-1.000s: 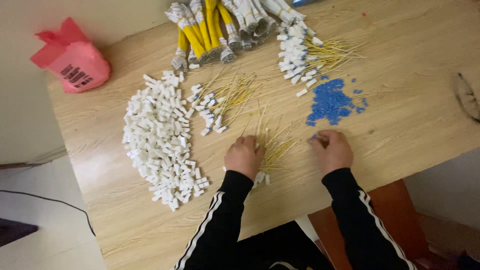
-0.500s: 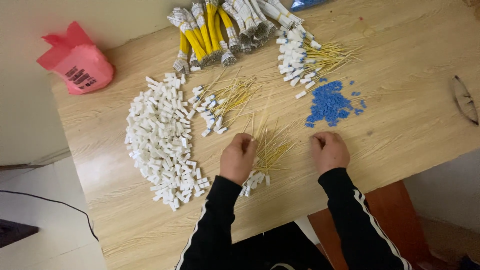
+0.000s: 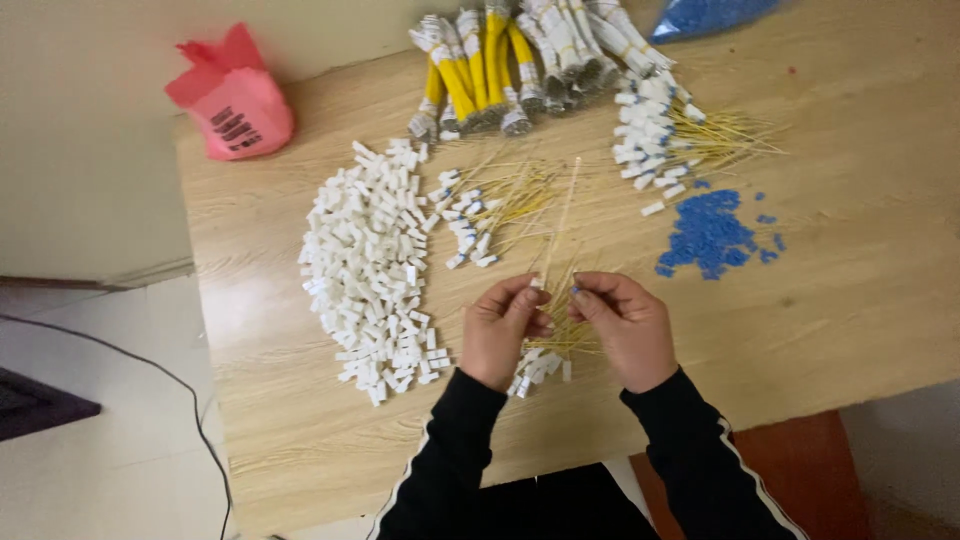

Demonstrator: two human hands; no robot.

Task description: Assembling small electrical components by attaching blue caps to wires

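Note:
My left hand [image 3: 503, 328] and my right hand [image 3: 625, 325] are raised together over the table's near middle, fingertips meeting. Between them they pinch a thin yellow wire [image 3: 561, 215] that points away from me, its near end at a small white connector piece [image 3: 537, 283] in my left fingers. Under my hands lies a small bunch of yellow wires with white ends [image 3: 545, 362]. A large heap of white connector pieces [image 3: 370, 260] lies to the left of my left hand.
On the wooden table [image 3: 850, 300]: a pile of small blue pieces [image 3: 708, 238] to the right, two fans of finished wires [image 3: 490, 205] [image 3: 680, 135], bundled yellow and white cables [image 3: 520, 60] at the far edge, a pink plastic bag [image 3: 235, 100] far left.
Both hands have lifted off the table and come together in the middle. They now hold one wire and a white piece between the fingertips; earlier they rested apart on the table.

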